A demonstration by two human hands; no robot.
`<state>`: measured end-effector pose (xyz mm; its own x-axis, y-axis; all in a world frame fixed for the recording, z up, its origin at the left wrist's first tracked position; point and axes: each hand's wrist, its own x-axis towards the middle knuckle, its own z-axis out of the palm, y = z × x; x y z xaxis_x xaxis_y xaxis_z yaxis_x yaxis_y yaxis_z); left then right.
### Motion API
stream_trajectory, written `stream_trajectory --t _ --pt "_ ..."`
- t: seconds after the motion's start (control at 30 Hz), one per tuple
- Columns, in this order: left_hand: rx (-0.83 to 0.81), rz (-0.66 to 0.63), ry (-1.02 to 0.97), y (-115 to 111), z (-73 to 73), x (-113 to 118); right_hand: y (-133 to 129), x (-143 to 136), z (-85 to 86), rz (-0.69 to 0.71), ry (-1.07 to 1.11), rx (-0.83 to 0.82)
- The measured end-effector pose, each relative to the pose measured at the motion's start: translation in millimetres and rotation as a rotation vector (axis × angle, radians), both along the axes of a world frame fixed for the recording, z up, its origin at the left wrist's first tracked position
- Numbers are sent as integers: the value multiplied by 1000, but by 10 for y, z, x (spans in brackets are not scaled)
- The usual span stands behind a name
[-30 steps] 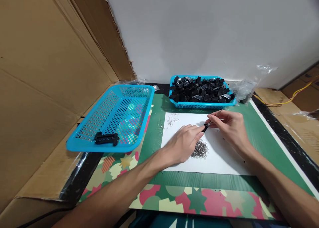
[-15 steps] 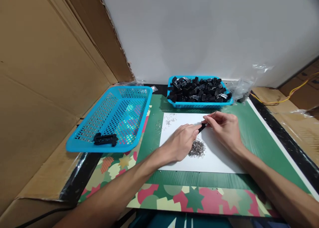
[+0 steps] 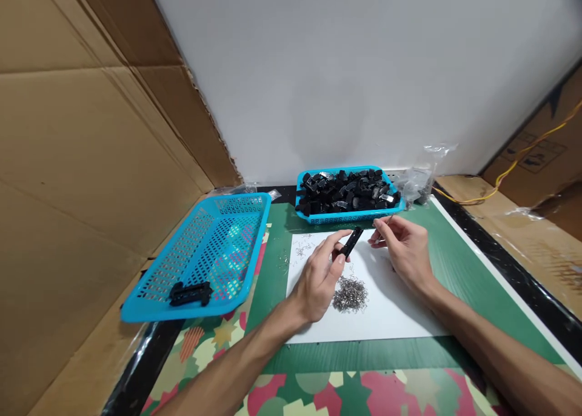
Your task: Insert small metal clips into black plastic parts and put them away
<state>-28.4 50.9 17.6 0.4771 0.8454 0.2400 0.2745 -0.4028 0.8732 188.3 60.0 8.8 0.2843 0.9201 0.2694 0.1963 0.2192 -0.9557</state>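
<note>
Between its thumb and fingers, my left hand [image 3: 317,276] holds a slim black plastic part [image 3: 351,242], tilted up to the right. My right hand [image 3: 404,246] is pinched just right of that part, apart from it, around a thin tool whose tip is too small to make out. Under the hands lies a white sheet [image 3: 386,313] with a heap of small metal springs or clips [image 3: 350,295] beside my left hand. A looser scatter of the same pieces [image 3: 302,246] is at the sheet's upper left.
A blue basket [image 3: 250,276] at the left holds a few black parts [image 3: 191,293]. Another blue basket [image 3: 318,220], full of black pieces [image 3: 350,191], stands at the back. Clear plastic bags [image 3: 416,185] and a yellow cable [image 3: 500,176] are at the back right.
My hands have moved apart. My left hand has turned and shows more of the black part, which my right hand has left. The view has tilted up slightly.
</note>
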Motion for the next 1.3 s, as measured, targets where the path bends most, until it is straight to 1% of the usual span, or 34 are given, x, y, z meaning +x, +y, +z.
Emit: stream_trajectory --t 0.1,0.17,0.23,0.3,0.37,0.47,0.53,0.6,0.67,0.73,0.83,0.93,1.03,1.1,1.17,1.23,1.3 --pt "89 -1 33 -20 -24 1 -13 -31 -40 52 -115 5" --pt "136 16 64 -18 -27 15 -19 -39 -66 68 -278 23" --pt "186 66 98 19 -5 35 -14 -33 -90 80 -473 49" --pt "260 146 143 108 56 52 -2 -24 -115 120 -585 80" --pt "342 240 190 253 167 60 8 -25 -139 169 -651 106" --pt "409 364 270 542 410 76 2 -53 -169 217 -737 142" --pt "417 369 394 746 587 115 -15 -79 -176 241 -782 162" --pt "427 347 465 934 742 192 -32 -100 -173 268 -821 182" --pt "450 346 524 1094 853 303 -42 -115 -166 299 -853 197" --pt "476 340 594 1223 913 435 -41 -123 -158 326 -880 205" --pt "524 308 703 1368 918 624 -29 -124 -149 347 -915 208" --pt "574 259 796 1462 853 749 -20 -120 -134 358 -948 204" --pt "611 206 856 1509 769 793 -21 -120 -114 366 -981 200" --pt "626 194 876 1515 731 788 -28 -123 -101 373 -1001 199" --pt "627 200 884 1494 724 755 -38 -121 -90 385 -1017 198" --pt "612 211 880 1440 753 681 -49 -107 -87 400 -1030 196" --pt "582 227 870 1356 813 546 -60 -75 -93 417 -1040 194"
